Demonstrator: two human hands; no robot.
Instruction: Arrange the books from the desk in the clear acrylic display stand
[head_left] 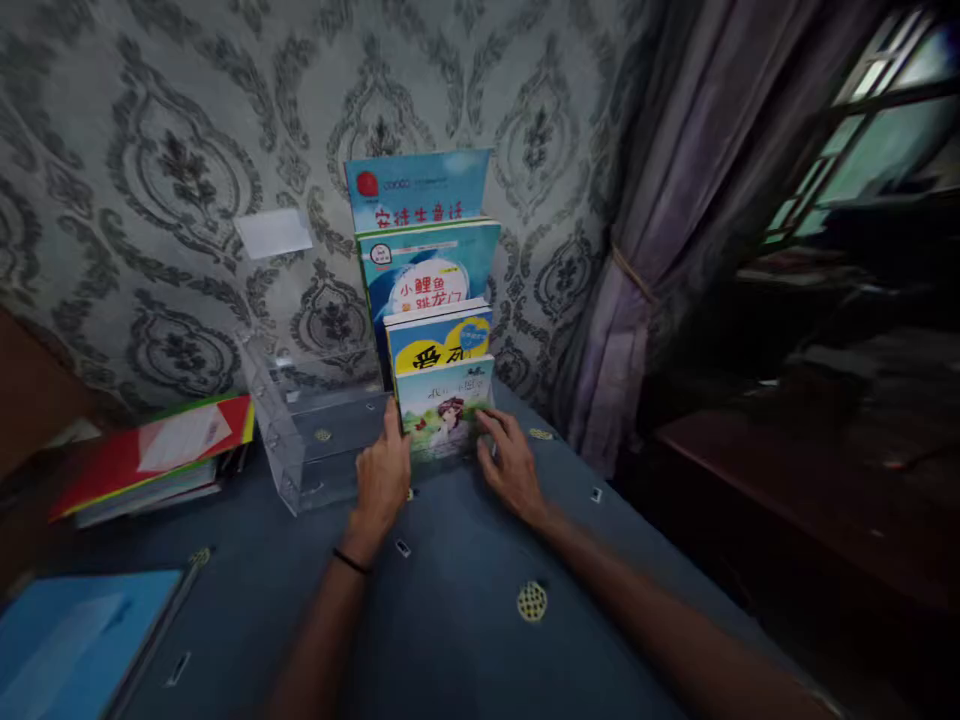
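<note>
A small book with a drawn figure on its pale green and blue cover (444, 410) stands upright at the front of a stepped row of books. My left hand (382, 475) is at its left edge, index finger stretched up along the side. At the right edge is my right hand (514, 465), its fingers apart and the fingertips touching the cover's side. Behind rise a blue and yellow book (441, 342), a blue picture book (431, 265) and a taller light-blue book (420, 185). A clear plastic bookstand (289, 450) extends to the left; its part beneath the books is mostly hidden.
Left of the stand lies a stack with a red folder (161, 445) on top. Nearer, a blue book (82, 635) lies flat on the dark blue tablecloth (465, 640). Patterned wallpaper (187, 180) backs the table, and a tied curtain (622, 330) hangs at the right.
</note>
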